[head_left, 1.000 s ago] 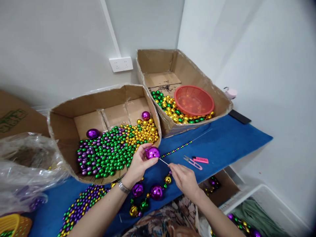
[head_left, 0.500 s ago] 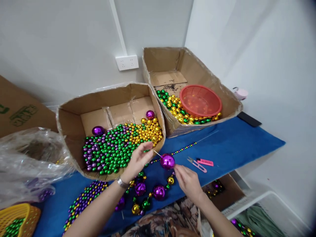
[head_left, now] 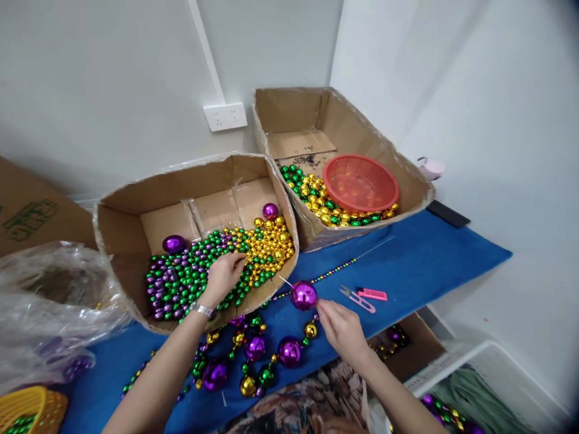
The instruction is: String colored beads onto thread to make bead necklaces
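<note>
My right hand (head_left: 341, 331) pinches a bead strand right beside a large shiny purple bead (head_left: 303, 295). A thin white end sticks out past that bead to the upper left. From the fingers the strand hangs down through a gold bead (head_left: 310, 330) and small green ones to another big purple bead (head_left: 289, 352). Over the left cardboard box, my left hand (head_left: 225, 277) has its fingertips closed together at the loose green and gold beads (head_left: 270, 244); whatever lies between them is too small to make out. More strung beads (head_left: 215, 374) lie on the blue cloth below.
Pink-handled thread snips (head_left: 359, 299) and a pink cutter (head_left: 372, 293) lie right of my right hand. A second cardboard box (head_left: 307, 235) holds beads and a red basket (head_left: 362, 181). Plastic bags (head_left: 58, 301) and a yellow basket (head_left: 49, 404) stand at left.
My left hand has moved left and away from the purple bead, into the left box, and its fingers have closed at the beads. My right hand keeps its hold; the view has shifted slightly.
</note>
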`<state>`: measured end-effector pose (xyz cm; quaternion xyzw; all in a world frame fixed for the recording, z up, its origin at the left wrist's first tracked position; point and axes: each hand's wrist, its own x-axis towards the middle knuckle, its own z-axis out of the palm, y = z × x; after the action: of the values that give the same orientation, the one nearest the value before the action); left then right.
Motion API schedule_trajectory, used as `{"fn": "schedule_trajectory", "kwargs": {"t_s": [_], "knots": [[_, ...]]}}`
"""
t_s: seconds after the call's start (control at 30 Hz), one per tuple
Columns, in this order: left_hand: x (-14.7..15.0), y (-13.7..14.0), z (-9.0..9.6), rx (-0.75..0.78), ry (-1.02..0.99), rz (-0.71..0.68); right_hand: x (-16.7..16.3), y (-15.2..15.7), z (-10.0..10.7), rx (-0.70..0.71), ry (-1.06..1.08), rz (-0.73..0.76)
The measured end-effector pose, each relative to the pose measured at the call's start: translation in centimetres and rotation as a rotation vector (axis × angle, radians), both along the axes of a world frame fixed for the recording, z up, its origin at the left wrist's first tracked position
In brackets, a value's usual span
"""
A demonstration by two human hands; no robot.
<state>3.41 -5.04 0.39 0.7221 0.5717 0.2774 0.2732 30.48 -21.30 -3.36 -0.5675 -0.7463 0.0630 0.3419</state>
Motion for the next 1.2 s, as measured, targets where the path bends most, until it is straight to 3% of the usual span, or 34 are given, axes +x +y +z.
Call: {"fn": "schedule_trajectory", "kwargs": {"t_s": [0.07, 0.2, 0.3, 0.53, 0.83, 1.0, 1.2], "knots": [[1.4, -1.2, 0.6, -0.118, -0.249, -0.008, -0.2, 0.0, 0.1, 0.007, -0.006, 0.01], [4.1, -3.7, 1.7, -0.511, -0.966, -0.004, -0.5, 0.0, 0.5, 0.023, -0.001, 0.016], [5.3, -4.8, 2.0, -0.616, -1.109, -0.013, -0.5, 0.0, 0.8, 0.008, 0.001, 0.008], [5.9, -5.6, 2.0, -0.605, -1.11, 0.03, -0.3, -0.1, 0.7, 0.019, -0.073, -0.003], [7.0, -6.1, 2.0, -0.365, -0.973, 0.054, 0.2, 0.2, 0.4, 0.008, -0.193, -0.06], [8.8, -6.8, 0.7, -0.414, -0.926, -0.002, -0.4, 1.2, -0.9, -0.124, -0.052, -0.062], [8.9, -7.2, -1.8, -0.228, -0.658, -0.085, 0.5, 2.1, -2.9, -0.267, -0.118, 0.001]]}}
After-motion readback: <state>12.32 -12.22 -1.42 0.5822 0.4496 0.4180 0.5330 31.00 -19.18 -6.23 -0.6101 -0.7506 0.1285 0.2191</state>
